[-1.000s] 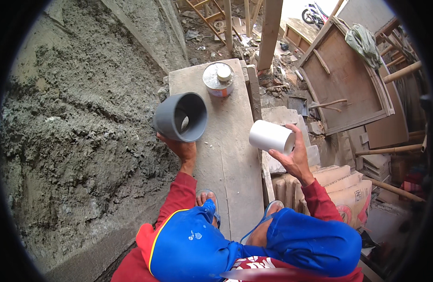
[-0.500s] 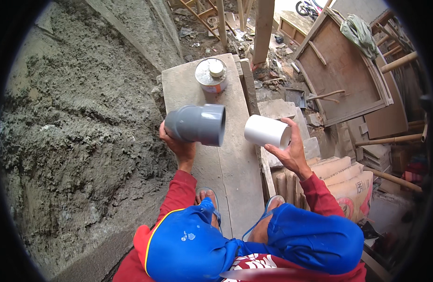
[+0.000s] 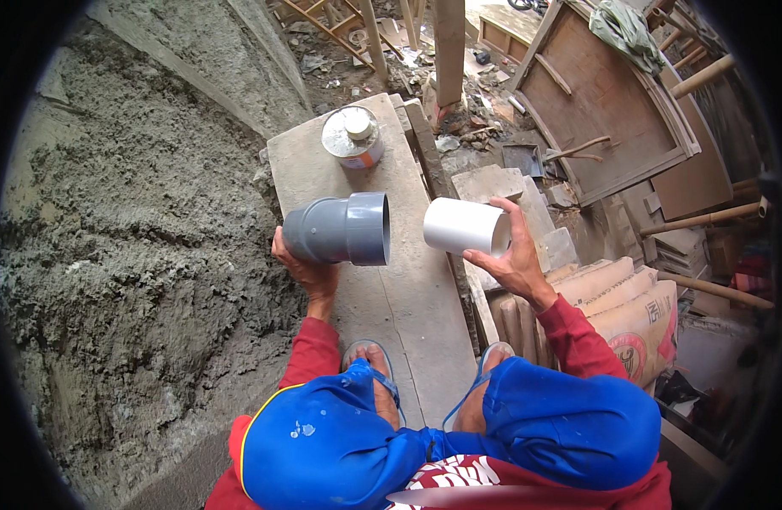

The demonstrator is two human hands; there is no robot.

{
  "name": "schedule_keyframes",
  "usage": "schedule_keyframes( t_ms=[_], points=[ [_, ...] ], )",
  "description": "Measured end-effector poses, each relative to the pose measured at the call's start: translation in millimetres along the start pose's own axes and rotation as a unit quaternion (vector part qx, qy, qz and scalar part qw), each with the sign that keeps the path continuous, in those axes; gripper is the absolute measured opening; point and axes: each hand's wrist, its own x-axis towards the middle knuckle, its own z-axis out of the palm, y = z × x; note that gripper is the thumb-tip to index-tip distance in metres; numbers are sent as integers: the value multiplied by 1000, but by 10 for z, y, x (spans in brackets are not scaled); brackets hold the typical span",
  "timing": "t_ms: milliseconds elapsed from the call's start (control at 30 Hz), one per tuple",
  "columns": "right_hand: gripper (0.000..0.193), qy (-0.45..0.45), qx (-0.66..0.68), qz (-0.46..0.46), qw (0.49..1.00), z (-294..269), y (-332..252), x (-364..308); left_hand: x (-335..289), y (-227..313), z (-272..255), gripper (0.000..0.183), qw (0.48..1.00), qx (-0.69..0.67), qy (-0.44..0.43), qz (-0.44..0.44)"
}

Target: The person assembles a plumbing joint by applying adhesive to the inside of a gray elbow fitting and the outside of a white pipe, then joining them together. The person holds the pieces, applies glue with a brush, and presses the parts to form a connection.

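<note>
The grey pipe fitting [image 3: 340, 229] — smooth plastic, with a flared socket mouth turned to the right — lies sideways in the left hand [image 3: 304, 270], fingers curled under it. The right hand [image 3: 511, 259] grips a short white pipe [image 3: 464, 227], well apart from the socket. Both hang above a rough concrete tabletop [image 3: 408, 297] — at its far end stands a round tin [image 3: 353, 136] with a small cap.

Tin can [image 3: 352, 136]; probably cement sacks [image 3: 629, 319].

Left hand [image 3: 304, 270] raised toward 11 o'clock, fingers curled in grip, palm up. Right hand [image 3: 514, 259] toward 1 o'clock, fingers wrapped, forearm angled inward.
</note>
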Motion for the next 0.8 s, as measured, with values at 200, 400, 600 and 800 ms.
schedule_keyframes(
  t_ms=[200,400,600,800],
  points=[
    [90,-11,61,22,998,-15,-13,31,61,-20,-71,104,999,21,-21,15],
    [90,-30,123,45,991,27,-74,69,87,-82,-75,96,1000,-10,-15,16],
    [89,-19,139,47,989,-62,-126,88,177,64,-247,96,992,-78,-69,-67],
    [92,-3,127,40,991,-177,-140,81,330,316,-918,83,890,-238,-252,-296]
  ],
)
